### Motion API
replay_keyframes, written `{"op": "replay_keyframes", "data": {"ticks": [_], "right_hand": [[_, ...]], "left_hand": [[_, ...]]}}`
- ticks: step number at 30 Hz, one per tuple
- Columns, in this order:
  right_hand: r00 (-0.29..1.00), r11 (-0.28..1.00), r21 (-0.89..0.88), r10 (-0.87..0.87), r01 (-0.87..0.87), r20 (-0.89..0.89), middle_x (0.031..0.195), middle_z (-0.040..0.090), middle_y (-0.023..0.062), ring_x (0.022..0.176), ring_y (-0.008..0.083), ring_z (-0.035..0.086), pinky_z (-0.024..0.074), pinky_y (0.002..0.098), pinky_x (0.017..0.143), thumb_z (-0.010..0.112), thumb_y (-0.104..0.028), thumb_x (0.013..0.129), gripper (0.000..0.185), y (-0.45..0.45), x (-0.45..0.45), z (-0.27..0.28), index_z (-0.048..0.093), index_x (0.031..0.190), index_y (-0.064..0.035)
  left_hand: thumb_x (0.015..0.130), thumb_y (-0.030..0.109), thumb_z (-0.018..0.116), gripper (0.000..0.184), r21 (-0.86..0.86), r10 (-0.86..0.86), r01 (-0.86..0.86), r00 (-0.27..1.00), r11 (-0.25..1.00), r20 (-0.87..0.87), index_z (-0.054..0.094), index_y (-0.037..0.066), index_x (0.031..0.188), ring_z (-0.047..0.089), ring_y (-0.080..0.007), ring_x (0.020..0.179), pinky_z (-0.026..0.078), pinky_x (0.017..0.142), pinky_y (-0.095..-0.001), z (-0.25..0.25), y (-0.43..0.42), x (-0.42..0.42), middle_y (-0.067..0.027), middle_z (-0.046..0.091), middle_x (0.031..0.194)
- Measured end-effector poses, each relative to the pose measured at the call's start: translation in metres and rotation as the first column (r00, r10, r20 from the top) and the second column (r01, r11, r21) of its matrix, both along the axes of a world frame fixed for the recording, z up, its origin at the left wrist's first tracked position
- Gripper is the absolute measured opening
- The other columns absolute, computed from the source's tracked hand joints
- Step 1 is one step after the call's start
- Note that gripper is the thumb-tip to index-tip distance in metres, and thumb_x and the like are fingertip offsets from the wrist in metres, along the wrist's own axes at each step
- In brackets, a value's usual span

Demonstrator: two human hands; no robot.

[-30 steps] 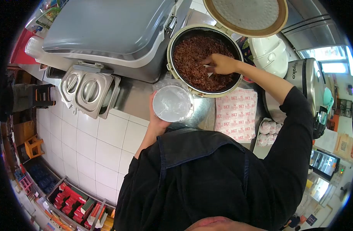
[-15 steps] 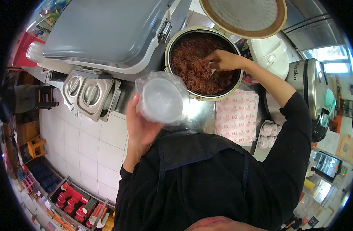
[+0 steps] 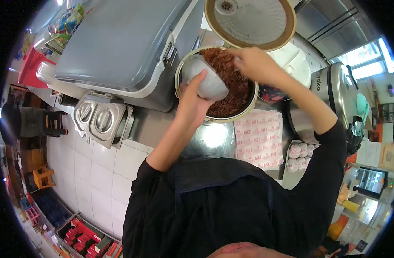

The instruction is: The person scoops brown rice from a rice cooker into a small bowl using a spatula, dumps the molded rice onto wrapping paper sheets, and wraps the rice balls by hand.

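My left hand [image 3: 193, 98] grips a round bowl [image 3: 210, 84] lined with clear plastic. The bowl is tilted over the left side of a rice cooker pot [image 3: 180, 79], its mouth turned towards the food. Reddish-brown cooked rice [image 3: 233, 88] fills much of the pot, with a heap of it at the bowl's upper edge. Above the pot's right side, my right hand [image 3: 253, 64] is closed, fingers down by the rice. It seems to hold a white rice paddle, mostly hidden by the hand and rice. The cooker's lid [image 3: 257, 21] stands open behind.
A large grey-lidded cool box [image 3: 119, 43] stands left of the pot, near lidded steel containers [image 3: 101, 118]. Printed paper sheets [image 3: 259, 137] lie in front, beside wrapped bundles [image 3: 299, 155]. A steel cooker [image 3: 334, 90] and a white-lidded one [image 3: 293, 64] stand to the right.
My left hand has brought the bowl up and over the pot, tipping it from facing upward. My right hand has risen from within the rice towards the pot's far edge.
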State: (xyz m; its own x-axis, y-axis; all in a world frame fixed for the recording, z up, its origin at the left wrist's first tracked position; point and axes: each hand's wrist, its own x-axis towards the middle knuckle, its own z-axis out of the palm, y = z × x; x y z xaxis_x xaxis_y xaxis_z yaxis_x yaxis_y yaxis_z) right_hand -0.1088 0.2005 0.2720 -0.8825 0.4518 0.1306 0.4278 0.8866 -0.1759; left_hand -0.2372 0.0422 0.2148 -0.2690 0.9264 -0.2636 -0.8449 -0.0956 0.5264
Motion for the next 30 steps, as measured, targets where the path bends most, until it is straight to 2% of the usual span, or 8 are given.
{"op": "replay_keyframes", "data": {"ticks": [2, 5, 7, 14, 19, 21, 25, 30], "right_hand": [[0.967, 0.986, -0.109, -0.101, 0.129, 0.235, 0.079, 0.061, 0.0240, 0.073, 0.0390, 0.060, 0.0470, 0.0462, 0.068, 0.049, -0.008, 0.078, 0.050, -0.049, -0.006, 0.030, 0.043, 0.128, -0.0050], [0.971, 0.996, -0.044, 0.090, -0.082, 0.220, 0.087, 0.060, 0.0250, 0.076, 0.0392, 0.062, 0.0515, 0.0420, 0.066, 0.054, -0.006, 0.075, 0.051, -0.072, 0.009, 0.020, 0.041, 0.121, 0.0091], [0.978, 0.995, 0.030, 0.087, -0.095, 0.187, 0.088, 0.060, 0.0239, 0.075, 0.0388, 0.062, 0.0515, 0.0412, 0.065, 0.054, -0.006, 0.075, 0.048, -0.078, 0.013, 0.023, 0.042, 0.120, 0.0078], [0.938, 0.974, 0.085, -0.224, 0.208, 0.264, 0.087, 0.063, 0.0190, 0.081, 0.0361, 0.060, 0.0470, 0.0447, 0.070, 0.053, -0.013, 0.082, 0.034, -0.044, 0.023, 0.073, 0.054, 0.115, -0.0046], [0.966, 0.993, -0.119, 0.004, 0.028, 0.258, 0.082, 0.065, 0.0196, 0.076, 0.0372, 0.063, 0.0503, 0.0462, 0.069, 0.053, -0.017, 0.080, 0.039, 0.016, -0.002, -0.041, 0.054, 0.119, -0.0097], [0.966, 0.993, -0.108, -0.015, 0.044, 0.260, 0.082, 0.065, 0.0195, 0.076, 0.0373, 0.063, 0.0506, 0.0464, 0.069, 0.053, -0.018, 0.080, 0.041, 0.015, -0.016, -0.071, 0.053, 0.121, -0.0116], [0.982, 0.982, -0.173, -0.043, 0.075, 0.183, 0.085, 0.065, 0.0210, 0.080, 0.0368, 0.063, 0.0509, 0.0466, 0.071, 0.053, -0.020, 0.080, 0.042, 0.015, -0.025, -0.098, 0.054, 0.122, -0.0144], [0.977, 0.875, -0.483, 0.064, 0.044, 0.204, 0.098, 0.063, 0.0229, 0.091, 0.0372, 0.061, 0.0470, 0.0415, 0.084, 0.059, -0.019, 0.077, 0.040, -0.006, -0.018, -0.125, 0.059, 0.115, -0.0059]], "left_hand": [[0.086, 0.023, 0.059, 0.045, 0.082, -0.083, 0.073, 0.987, 0.994, 0.135, 0.038, 0.008, 0.123, 0.039, -0.0288, 0.121, 0.037, 0.096, -0.0554, 0.003, 0.011, 0.003, -0.0128, 0.041, 0.126], [0.088, 0.040, 0.049, 0.046, 0.031, -0.072, 0.068, 0.981, 0.997, 0.179, 0.043, 0.012, 0.124, 0.041, -0.0286, 0.120, 0.035, 0.097, -0.0552, 0.006, 0.016, 0.002, -0.0113, 0.045, 0.125], [0.087, 0.053, 0.043, 0.056, 0.041, -0.063, 0.055, 0.976, 0.998, 0.210, 0.044, 0.012, 0.125, 0.040, -0.0309, 0.122, 0.031, 0.100, -0.0571, 0.008, 0.014, 0.000, -0.0124, 0.045, 0.128], [0.089, 0.052, 0.039, 0.060, 0.064, -0.090, 0.072, 0.934, 0.995, 0.345, 0.038, 0.011, 0.132, 0.037, -0.0348, 0.126, 0.029, 0.101, -0.0589, 0.003, -0.024, -0.023, -0.0142, 0.039, 0.135], [0.090, 0.052, 0.037, 0.058, 0.027, -0.076, 0.071, 0.901, 0.997, 0.427, 0.041, 0.012, 0.132, 0.038, -0.0345, 0.125, 0.033, 0.098, -0.0589, -0.017, -0.088, -0.030, -0.0130, 0.040, 0.136], [0.086, 0.057, 0.038, 0.063, -0.144, 0.112, -0.062, 0.923, 0.988, 0.368, 0.042, 0.014, 0.131, 0.043, -0.0326, 0.121, 0.037, 0.096, -0.0539, -0.026, -0.109, -0.030, -0.0116, 0.044, 0.132], [0.079, 0.064, 0.041, 0.073, 0.076, 0.050, -0.107, 0.845, 0.991, 0.533, 0.042, 0.013, 0.132, 0.043, -0.0349, 0.120, 0.038, 0.094, -0.0511, -0.067, -0.134, -0.036, -0.0180, 0.041, 0.134], [0.080, 0.063, 0.041, 0.071, -0.064, 0.157, -0.147, 0.805, 0.987, 0.571, 0.041, 0.015, 0.132, 0.043, -0.0338, 0.119, 0.037, 0.096, -0.0516, -0.067, -0.121, -0.027, -0.0167, 0.041, 0.134]]}}
